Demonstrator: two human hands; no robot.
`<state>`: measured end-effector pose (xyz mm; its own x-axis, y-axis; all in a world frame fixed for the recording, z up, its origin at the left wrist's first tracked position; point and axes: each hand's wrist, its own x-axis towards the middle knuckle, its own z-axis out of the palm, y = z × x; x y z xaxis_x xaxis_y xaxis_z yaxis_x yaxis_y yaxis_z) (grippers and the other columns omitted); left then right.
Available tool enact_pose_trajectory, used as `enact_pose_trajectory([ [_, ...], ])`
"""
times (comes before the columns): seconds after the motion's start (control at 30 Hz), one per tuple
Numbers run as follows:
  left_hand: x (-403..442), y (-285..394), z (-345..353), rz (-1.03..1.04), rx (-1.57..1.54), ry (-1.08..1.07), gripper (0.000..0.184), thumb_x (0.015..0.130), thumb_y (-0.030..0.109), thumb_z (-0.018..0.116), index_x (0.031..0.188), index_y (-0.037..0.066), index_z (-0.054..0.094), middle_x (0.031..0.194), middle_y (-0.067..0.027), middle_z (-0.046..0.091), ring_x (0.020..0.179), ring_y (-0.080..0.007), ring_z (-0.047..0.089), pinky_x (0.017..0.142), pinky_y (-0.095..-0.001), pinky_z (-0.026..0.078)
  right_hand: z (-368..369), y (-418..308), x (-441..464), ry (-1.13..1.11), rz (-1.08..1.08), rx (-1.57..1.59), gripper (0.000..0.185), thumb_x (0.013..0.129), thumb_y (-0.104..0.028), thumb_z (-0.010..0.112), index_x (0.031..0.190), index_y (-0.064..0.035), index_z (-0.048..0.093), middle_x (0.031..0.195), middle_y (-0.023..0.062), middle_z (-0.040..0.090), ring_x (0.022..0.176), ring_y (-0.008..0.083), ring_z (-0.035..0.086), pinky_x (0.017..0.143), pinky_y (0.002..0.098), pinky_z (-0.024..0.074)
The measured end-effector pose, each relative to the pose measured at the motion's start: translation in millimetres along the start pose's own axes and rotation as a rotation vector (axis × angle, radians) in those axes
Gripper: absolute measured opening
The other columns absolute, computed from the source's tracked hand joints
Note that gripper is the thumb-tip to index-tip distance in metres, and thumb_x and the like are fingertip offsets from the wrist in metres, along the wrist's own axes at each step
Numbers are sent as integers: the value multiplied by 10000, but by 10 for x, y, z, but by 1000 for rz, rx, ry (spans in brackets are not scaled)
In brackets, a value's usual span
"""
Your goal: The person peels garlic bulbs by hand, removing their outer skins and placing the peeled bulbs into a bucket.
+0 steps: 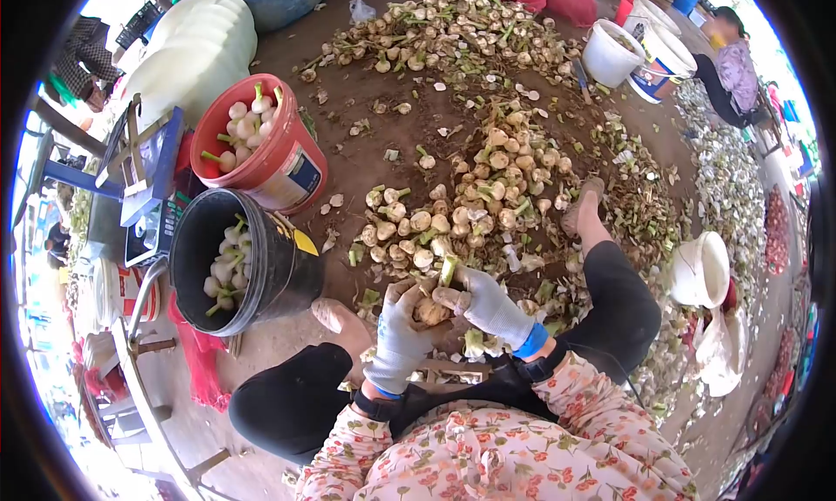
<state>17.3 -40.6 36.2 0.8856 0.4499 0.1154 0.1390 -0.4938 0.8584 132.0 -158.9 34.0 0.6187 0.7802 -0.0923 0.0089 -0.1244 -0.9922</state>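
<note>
Both my hands wear grey-white gloves and meet over my lap around one garlic bulb (431,310) with brownish skin and a short green stem pointing up. My left hand (402,331) has its fingers wrapped on the bulb's left side. On the other side, my right hand (488,305) closes its fingers at the bulb and beside the stem. Just beyond the hands lies a heap of unpeeled garlic bulbs (501,165) on the ground. Peeled white bulbs fill part of a black bucket (292,266) and a red bucket (305,144) at the left.
A larger garlic pile (453,30) lies farther back. White buckets (607,61) stand at the back right, near a seated person (738,74). Another white bucket (701,270) is at the right. A blue stool (161,165) and a metal chair frame (144,396) are at the left.
</note>
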Motion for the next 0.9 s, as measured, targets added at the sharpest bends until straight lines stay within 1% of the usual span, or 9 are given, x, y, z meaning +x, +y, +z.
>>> enact_pose_trajectory([
  [0.17,-15,16,-20,-24,-84,-24,652,563,69,792,1173,30,565,1049,-132,577,988,-251,575,872,-362,463,-84,70,-29,-81,61,59,179,870,-134,614,976,10,598,776,-7,581,688,67,489,640,242,439],
  [0.27,-96,51,-16,-482,-977,-117,606,626,48,753,1194,33,542,940,-105,618,807,-216,623,711,-312,520,-165,163,-69,-161,160,154,160,854,-94,606,979,7,601,821,17,610,762,85,535,686,260,453],
  [0.3,-116,-58,-66,-524,-1062,-216,511,729,208,724,1175,44,536,853,-84,632,632,-186,608,522,-254,493,-163,60,-74,-181,-50,70,163,826,-62,612,979,-9,603,882,24,626,821,96,559,706,282,460],
  [0.43,-185,-387,81,-771,-1596,-248,652,775,595,579,1151,65,522,925,-95,626,652,-196,592,478,-253,447,-132,279,-119,9,-387,-440,233,835,-59,619,1062,-21,588,973,65,624,878,178,594,784,302,468],
  [0.53,-108,-179,177,-715,-1462,-115,691,785,617,555,1196,65,488,1020,-84,602,774,-187,593,565,-241,472,-16,162,-166,96,26,222,264,841,-38,601,1100,-8,562,966,97,621,880,214,598,793,315,467],
  [0.67,-152,-292,199,-493,-779,-20,544,825,358,659,1238,70,455,1082,-78,580,877,-162,589,673,-247,499,-50,134,-131,95,-103,-169,221,867,-45,573,1078,15,549,886,69,618,810,169,594,716,266,478],
  [0.7,-180,-331,174,-492,-901,-11,542,807,214,695,1259,71,432,1087,-71,580,900,-159,593,688,-263,510,-48,132,-148,59,-28,-110,164,885,-59,553,1036,6,558,805,47,615,706,147,590,626,247,472],
  [0.8,-162,-371,23,-594,-1115,27,595,785,207,719,1275,64,412,1086,-55,575,929,-145,585,718,-257,509,-169,118,-128,-59,428,466,122,895,-60,539,998,-7,575,760,26,609,641,115,562,570,244,453],
  [0.9,-164,-303,54,-415,-1001,55,574,808,222,694,1275,59,404,1066,-70,585,913,-170,589,763,-294,509,16,152,-178,-101,250,316,105,915,-97,525,934,-17,589,727,25,598,593,90,539,577,245,450],
])
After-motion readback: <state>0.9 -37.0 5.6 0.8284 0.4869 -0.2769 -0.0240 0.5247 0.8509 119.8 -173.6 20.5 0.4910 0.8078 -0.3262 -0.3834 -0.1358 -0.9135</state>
